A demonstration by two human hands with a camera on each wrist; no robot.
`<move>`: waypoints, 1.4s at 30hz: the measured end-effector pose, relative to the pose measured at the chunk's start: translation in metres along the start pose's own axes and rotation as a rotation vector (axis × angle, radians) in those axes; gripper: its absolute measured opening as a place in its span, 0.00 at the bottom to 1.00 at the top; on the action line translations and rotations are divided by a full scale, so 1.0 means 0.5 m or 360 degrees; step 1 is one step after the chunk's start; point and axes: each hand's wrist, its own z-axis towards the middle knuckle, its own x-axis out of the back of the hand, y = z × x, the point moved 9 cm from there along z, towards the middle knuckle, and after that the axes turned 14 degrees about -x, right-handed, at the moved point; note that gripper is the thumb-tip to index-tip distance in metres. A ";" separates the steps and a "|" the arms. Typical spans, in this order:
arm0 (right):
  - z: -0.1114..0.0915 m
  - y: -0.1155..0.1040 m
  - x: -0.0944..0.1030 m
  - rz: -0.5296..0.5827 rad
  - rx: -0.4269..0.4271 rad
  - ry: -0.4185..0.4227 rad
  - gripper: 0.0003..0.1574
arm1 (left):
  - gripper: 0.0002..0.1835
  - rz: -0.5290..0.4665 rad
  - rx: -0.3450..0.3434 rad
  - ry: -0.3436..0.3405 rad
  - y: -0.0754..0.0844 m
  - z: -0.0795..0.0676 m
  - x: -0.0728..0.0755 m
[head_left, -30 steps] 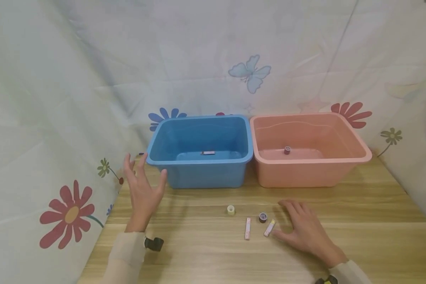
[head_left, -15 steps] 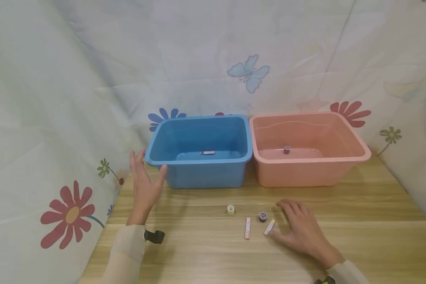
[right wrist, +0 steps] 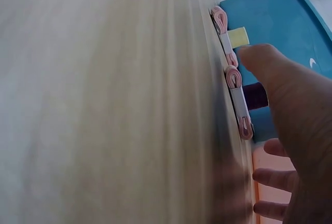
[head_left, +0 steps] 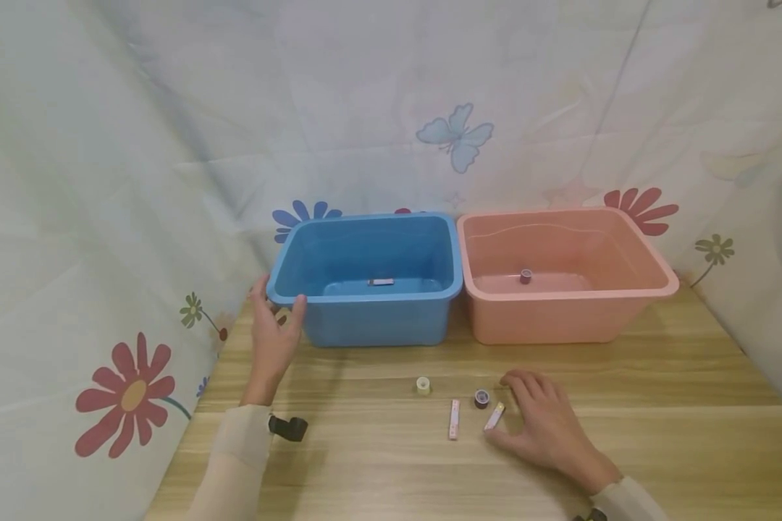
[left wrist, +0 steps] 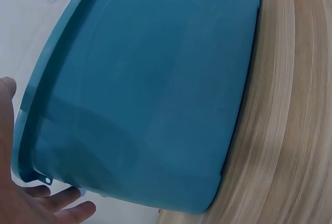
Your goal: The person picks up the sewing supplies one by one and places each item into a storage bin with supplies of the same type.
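While the left hand cups the blue tub's corner with spread fingers (seemingly steadying it), the right hand rests with loosely spread fingers beside the near pink strip.

The person is wearing cream long sleeves, a small black camera sitting at the left cuff's three o'clock side.

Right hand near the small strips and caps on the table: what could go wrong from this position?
1. The right hand lies flat beside the near strip, which looks thin; fingers may slide over it.
2. The dark cap sits close to that strip and could get knocked away.
3. The left hand touches the blue tub at its corner and might shift it.
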 end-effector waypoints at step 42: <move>0.001 0.003 -0.019 -0.0043 -0.0008 -0.0027 0.33 | 0.43 0.0057 0.0100 0.0025 -0.024 -0.009 -0.007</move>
